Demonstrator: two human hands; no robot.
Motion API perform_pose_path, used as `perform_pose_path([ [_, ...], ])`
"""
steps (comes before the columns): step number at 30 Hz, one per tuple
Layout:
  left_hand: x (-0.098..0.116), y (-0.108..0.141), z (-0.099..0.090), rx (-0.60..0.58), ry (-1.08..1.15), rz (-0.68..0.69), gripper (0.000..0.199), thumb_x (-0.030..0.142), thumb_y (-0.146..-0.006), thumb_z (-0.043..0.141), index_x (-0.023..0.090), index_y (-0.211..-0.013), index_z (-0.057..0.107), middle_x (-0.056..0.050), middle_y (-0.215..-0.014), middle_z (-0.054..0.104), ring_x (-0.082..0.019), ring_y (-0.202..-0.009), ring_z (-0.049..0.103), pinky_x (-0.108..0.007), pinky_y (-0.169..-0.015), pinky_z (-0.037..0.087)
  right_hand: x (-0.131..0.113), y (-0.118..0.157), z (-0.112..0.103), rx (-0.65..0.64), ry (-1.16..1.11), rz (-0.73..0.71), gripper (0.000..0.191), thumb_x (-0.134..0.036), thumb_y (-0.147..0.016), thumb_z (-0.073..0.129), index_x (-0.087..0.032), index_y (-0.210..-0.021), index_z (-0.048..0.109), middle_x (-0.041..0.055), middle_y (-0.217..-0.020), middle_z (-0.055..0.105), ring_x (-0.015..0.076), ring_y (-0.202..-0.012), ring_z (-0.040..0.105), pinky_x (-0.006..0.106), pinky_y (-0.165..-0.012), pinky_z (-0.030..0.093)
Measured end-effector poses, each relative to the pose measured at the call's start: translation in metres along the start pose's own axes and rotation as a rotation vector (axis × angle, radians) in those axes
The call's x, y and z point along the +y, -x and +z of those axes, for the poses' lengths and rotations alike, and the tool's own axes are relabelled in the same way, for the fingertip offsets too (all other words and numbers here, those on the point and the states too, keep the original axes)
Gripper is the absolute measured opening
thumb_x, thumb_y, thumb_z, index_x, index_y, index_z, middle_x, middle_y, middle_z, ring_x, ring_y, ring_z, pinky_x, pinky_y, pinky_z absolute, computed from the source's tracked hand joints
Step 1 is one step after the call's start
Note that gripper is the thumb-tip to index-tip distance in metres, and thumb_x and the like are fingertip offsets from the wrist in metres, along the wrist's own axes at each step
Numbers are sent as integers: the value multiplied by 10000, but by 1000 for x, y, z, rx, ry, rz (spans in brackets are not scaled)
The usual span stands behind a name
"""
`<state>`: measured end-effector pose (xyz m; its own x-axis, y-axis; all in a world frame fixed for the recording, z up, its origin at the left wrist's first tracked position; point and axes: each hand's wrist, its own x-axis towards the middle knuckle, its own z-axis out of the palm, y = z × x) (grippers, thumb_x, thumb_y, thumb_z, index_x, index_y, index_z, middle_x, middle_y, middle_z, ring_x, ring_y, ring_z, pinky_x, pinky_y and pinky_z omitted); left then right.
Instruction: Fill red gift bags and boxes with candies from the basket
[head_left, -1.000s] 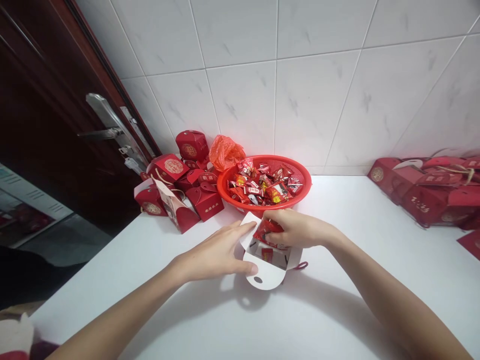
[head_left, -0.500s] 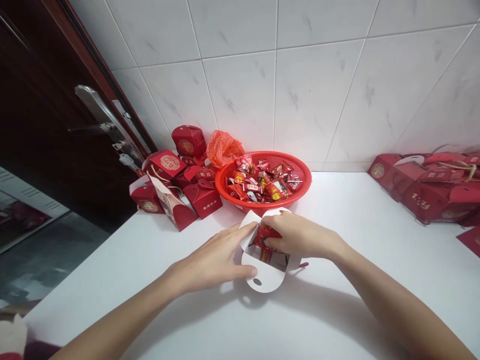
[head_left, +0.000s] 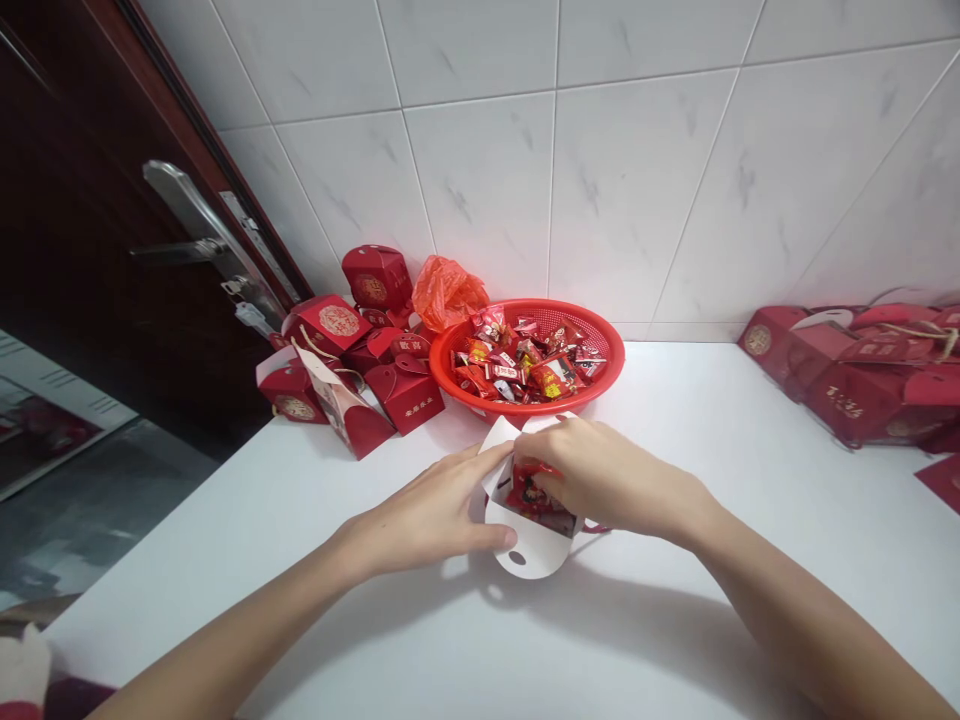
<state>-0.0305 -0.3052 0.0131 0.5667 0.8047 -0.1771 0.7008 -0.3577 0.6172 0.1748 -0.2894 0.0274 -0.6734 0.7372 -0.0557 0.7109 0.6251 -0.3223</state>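
Observation:
An open gift box (head_left: 534,556) with white inner flaps stands on the white table in front of me. My left hand (head_left: 442,512) grips it from the left, thumb on the near flap and fingers at the far-left flap. Over the opening, my right hand (head_left: 600,472) reaches in with bent fingers on a red wrapped candy (head_left: 527,488); the fingertips are partly hidden. More wrappers lie inside the box. Just beyond it, a red plastic basket (head_left: 616,372) holds many wrapped candies (head_left: 556,375).
Red gift boxes (head_left: 409,395) are piled left of the basket beside a crumpled red plastic bag (head_left: 448,293). Another pile of red boxes (head_left: 847,385) lies at the right by the tiled wall (head_left: 480,170). A dark door with a metal handle (head_left: 180,250) is at the left.
My right hand has tilted slightly and its fingers have shifted left inside the box. The red candy there has changed position. My left hand stays on the box.

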Motion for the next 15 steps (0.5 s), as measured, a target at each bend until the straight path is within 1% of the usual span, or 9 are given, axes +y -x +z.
perform_pose_path([
  [2, 0, 0, 0, 10, -34, -14, 561, 421, -797, 689, 254, -1320, 569, -76, -1237, 671, -316, -1127, 617, -358, -867, 490, 1, 2, 1, -81, 3, -45, 140, -102, -866, 517, -174, -863, 637, 32, -787, 643, 111, -588, 493, 259, -545, 259],
  [4, -1, 1, 1, 26, -65, -22, 602, 434, -795, 693, 249, -1350, 551, -94, -1305, 642, -337, -1197, 587, -363, -891, 488, 2, 3, 3, -174, 25, -32, 89, -158, -861, 567, -172, -827, 648, 52, -820, 655, 121, -576, 500, 263, -532, 271],
  [6, -1, 2, 3, 29, -72, -20, 631, 434, -805, 692, 256, -1386, 524, -97, -1374, 605, -344, -1249, 560, -358, -899, 492, 2, 3, 5, -236, 48, -11, 64, -164, -841, 604, -171, -801, 653, 71, -841, 662, 137, -581, 518, 269, -522, 280],
  [9, 1, 3, 8, 29, -68, 2, 644, 412, -823, 689, 274, -1420, 492, -86, -1422, 578, -340, -1263, 559, -353, -901, 501, 0, 4, 7, -281, 87, -21, 48, -137, -820, 627, -167, -805, 661, 85, -809, 664, 170, -608, 557, 276, -522, 297],
  [12, 5, 7, 15, 43, -90, 6, 646, 395, -834, 683, 273, -1434, 476, -85, -1429, 576, -340, -1266, 562, -364, -920, 505, -3, 9, 10, -323, 116, -22, 106, -107, -820, 601, -158, -883, 668, 88, -779, 666, 189, -614, 577, 277, -507, 301],
  [15, 8, 11, 19, 42, -118, -26, 692, 412, -825, 693, 264, -1456, 450, -99, -1438, 568, -354, -1281, 552, -389, -948, 506, -4, 16, 12, -312, 120, -66, 156, -104, -848, 549, -152, -946, 661, 98, -813, 676, 197, -652, 588, 284, -520, 318],
])
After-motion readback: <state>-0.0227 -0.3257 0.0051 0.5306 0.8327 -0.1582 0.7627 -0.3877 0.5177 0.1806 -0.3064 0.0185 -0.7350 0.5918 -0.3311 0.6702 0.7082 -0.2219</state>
